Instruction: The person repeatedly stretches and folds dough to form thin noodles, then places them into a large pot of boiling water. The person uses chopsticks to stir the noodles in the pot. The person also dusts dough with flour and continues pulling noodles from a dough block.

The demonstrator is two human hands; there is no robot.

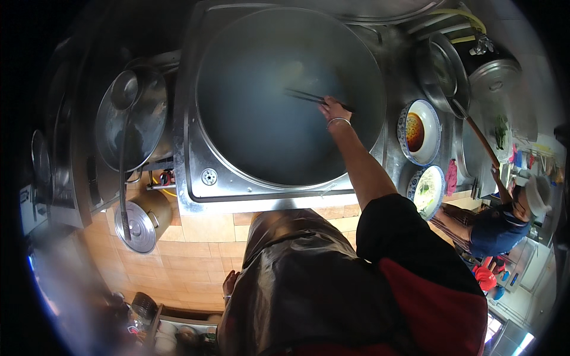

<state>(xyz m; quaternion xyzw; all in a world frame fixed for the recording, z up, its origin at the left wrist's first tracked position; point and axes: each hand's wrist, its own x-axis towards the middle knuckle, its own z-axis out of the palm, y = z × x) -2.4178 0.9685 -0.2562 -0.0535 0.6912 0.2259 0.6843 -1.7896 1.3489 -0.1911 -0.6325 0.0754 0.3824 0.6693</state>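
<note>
My right hand (335,110), with a bracelet at the wrist, reaches over a very wide round wok (249,142). It is closed round a pair of dark chopsticks (306,96), whose tips point left toward the wok's middle. Steam blurs the wok's contents; a pale patch shows faintly near the tips. Low beside my dark apron (297,279) hangs my left hand (230,282), partly hidden, its fingers too unclear to read. Just right of the wok sit a blue-and-white bowl (433,132) with brown sauce and another patterned bowl (438,178) holding pale food with green bits.
At left, a metal basin (155,127) holds a long-handled ladle (125,89); a lidded pot (136,228) stands below. Beyond the bowls, a metal pan (444,44) has a wooden handle (482,139). A co-worker (499,228) in a white hat reaches toward that handle's end.
</note>
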